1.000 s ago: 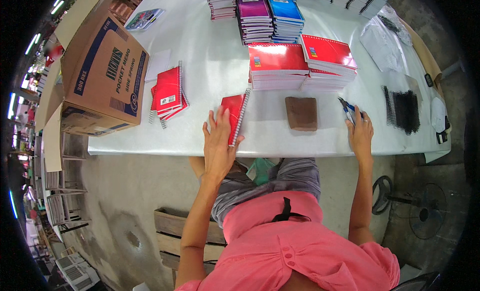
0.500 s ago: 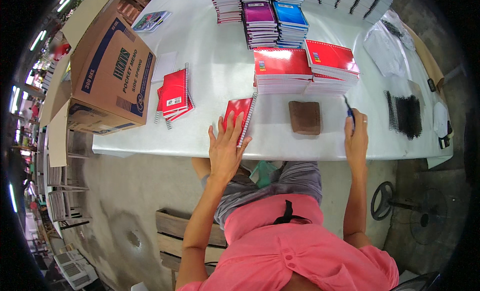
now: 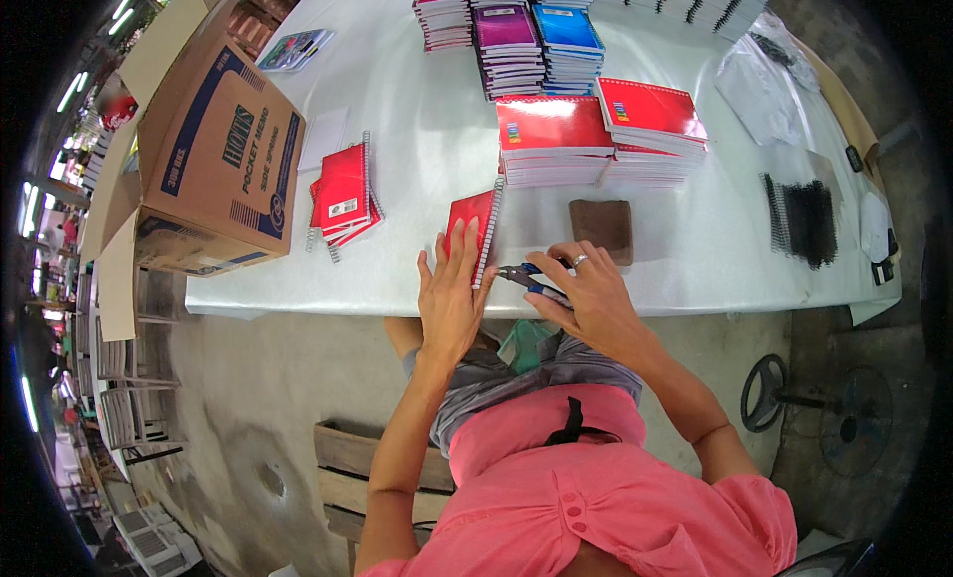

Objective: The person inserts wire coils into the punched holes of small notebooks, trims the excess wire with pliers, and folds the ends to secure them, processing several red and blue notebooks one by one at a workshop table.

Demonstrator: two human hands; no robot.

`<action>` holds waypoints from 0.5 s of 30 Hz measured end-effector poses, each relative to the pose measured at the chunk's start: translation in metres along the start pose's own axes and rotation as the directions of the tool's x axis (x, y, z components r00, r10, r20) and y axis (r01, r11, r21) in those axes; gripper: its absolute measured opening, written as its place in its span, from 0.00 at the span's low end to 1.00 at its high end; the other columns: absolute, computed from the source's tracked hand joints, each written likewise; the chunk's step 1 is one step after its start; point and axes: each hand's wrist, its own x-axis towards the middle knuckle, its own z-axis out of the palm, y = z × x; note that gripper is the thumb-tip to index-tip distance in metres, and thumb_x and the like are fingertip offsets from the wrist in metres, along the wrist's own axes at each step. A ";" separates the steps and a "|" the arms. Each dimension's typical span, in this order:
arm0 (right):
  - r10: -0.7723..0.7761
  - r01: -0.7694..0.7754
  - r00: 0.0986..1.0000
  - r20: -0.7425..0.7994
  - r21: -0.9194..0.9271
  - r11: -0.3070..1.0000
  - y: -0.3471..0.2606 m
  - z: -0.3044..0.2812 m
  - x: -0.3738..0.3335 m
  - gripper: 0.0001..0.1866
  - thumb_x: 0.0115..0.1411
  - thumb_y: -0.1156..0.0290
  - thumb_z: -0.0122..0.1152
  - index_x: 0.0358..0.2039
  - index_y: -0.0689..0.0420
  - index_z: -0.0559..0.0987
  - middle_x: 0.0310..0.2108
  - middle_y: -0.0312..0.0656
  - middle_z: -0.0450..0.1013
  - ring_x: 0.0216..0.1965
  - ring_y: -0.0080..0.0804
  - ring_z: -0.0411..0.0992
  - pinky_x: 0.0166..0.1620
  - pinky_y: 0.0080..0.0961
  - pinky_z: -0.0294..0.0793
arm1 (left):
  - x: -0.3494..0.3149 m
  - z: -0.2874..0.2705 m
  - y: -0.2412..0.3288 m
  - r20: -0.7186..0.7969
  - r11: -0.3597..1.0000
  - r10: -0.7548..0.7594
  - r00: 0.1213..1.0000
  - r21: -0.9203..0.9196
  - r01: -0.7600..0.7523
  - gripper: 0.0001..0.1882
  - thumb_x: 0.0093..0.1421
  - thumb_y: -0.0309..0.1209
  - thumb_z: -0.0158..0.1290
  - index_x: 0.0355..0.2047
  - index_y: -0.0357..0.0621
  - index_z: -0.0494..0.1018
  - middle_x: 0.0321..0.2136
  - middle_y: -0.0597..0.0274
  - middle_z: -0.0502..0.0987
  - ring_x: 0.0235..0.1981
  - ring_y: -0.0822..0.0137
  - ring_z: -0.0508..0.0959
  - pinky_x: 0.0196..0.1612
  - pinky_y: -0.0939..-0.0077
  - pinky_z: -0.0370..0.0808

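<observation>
My left hand (image 3: 452, 301) lies flat on a red spiral notebook (image 3: 469, 212) near the table's front edge, its fingers stretched over the cover and the thumb by the spiral's near end. The notebook is slightly tilted, with its white coil along the right side. In my right hand (image 3: 602, 304) I hold pliers (image 3: 518, 274) with dark blue handles. Their jaws point left, at the lower end of the coil next to my left thumb; whether they touch the wire I cannot tell.
A brown block (image 3: 602, 231) lies right of the notebook. Behind stand red unbound stacks (image 3: 554, 130) and purple and blue notebook stacks (image 3: 568, 41). To the left are a small red notebook pile (image 3: 343, 185) and an open carton (image 3: 223, 150). Black coils (image 3: 802, 219) lie at right.
My right hand has come leftward with the pliers, from beyond the brown block to the lower end of the notebook's coil. My left hand stays on the notebook.
</observation>
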 end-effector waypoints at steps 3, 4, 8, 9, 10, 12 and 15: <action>-0.022 0.022 1.000 0.009 -0.038 0.999 -0.001 0.001 0.004 0.22 0.58 0.57 0.63 0.49 0.54 0.75 0.37 0.44 0.70 0.42 0.42 0.67 0.43 0.37 0.65 | 0.002 -0.003 0.003 0.004 0.999 -0.024 1.000 -0.046 0.024 0.34 0.67 0.42 0.47 0.69 0.50 0.50 0.65 0.48 0.60 0.64 0.43 0.61 0.64 0.41 0.53; -0.037 0.038 0.999 0.014 -0.053 0.998 -0.001 0.000 0.005 0.22 0.58 0.56 0.63 0.49 0.53 0.75 0.36 0.43 0.70 0.41 0.41 0.67 0.43 0.37 0.65 | 0.004 -0.004 0.004 0.005 0.998 -0.031 1.000 -0.063 0.031 0.34 0.67 0.40 0.47 0.70 0.50 0.49 0.65 0.47 0.60 0.64 0.43 0.62 0.64 0.41 0.54; -0.069 0.071 0.997 0.032 -0.084 0.994 0.000 0.004 0.007 0.22 0.58 0.55 0.62 0.49 0.52 0.75 0.35 0.42 0.70 0.40 0.39 0.67 0.43 0.36 0.65 | 0.005 -0.005 0.006 0.000 0.998 -0.020 1.000 -0.059 0.020 0.35 0.66 0.38 0.49 0.69 0.49 0.49 0.64 0.46 0.60 0.64 0.44 0.62 0.64 0.41 0.54; -0.068 0.070 0.997 0.031 -0.086 0.994 0.000 0.005 0.008 0.22 0.58 0.55 0.62 0.49 0.52 0.75 0.35 0.42 0.70 0.40 0.39 0.67 0.43 0.36 0.65 | 0.006 -0.005 0.008 0.008 0.998 -0.023 1.000 -0.065 0.024 0.35 0.66 0.37 0.49 0.70 0.49 0.48 0.64 0.46 0.61 0.64 0.44 0.62 0.64 0.41 0.54; -0.076 0.079 0.996 0.040 -0.091 0.993 0.000 0.006 0.009 0.22 0.57 0.55 0.63 0.49 0.52 0.75 0.36 0.41 0.70 0.40 0.38 0.67 0.43 0.35 0.65 | 0.006 -0.006 0.008 0.017 0.997 -0.027 0.999 -0.072 0.028 0.35 0.66 0.36 0.49 0.70 0.49 0.48 0.64 0.45 0.61 0.64 0.43 0.62 0.64 0.41 0.54; -0.084 0.088 0.995 0.048 -0.096 0.991 0.000 0.007 0.009 0.23 0.56 0.56 0.64 0.50 0.52 0.75 0.37 0.40 0.70 0.40 0.37 0.67 0.42 0.35 0.65 | 0.004 -0.005 0.007 0.022 0.997 -0.027 0.999 -0.072 0.029 0.36 0.64 0.32 0.50 0.70 0.49 0.47 0.65 0.46 0.60 0.64 0.43 0.61 0.64 0.41 0.54; -0.111 0.119 0.991 0.072 -0.111 0.987 0.000 0.008 0.008 0.23 0.56 0.55 0.64 0.50 0.51 0.75 0.36 0.40 0.69 0.39 0.36 0.67 0.42 0.34 0.65 | 0.004 -0.006 0.006 0.034 0.998 -0.022 0.999 -0.060 0.024 0.40 0.60 0.26 0.52 0.70 0.49 0.47 0.66 0.46 0.58 0.65 0.43 0.61 0.64 0.41 0.53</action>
